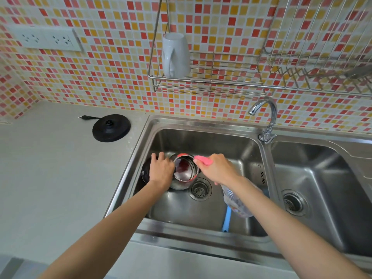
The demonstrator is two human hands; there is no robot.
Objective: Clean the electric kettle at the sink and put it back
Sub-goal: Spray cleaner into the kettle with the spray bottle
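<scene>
**Kettle tilted in left sink basin, brush at its mouth**

The kettle [184, 172] lies tilted in the left basin of the sink [203, 122], mouth facing up and near, just left of the drain [200, 189]. The left hand [162, 170] holds the kettle body, grip closed around its left side. The right hand [218, 168] has its grip closed on a pink brush [203, 160] at the kettle rim. The black kettle base [111, 128] rests on the worktop [50, 178], far left of the sink.

White mug [175, 55] upside down, apparently, on wire rack [205, 81]
</scene>
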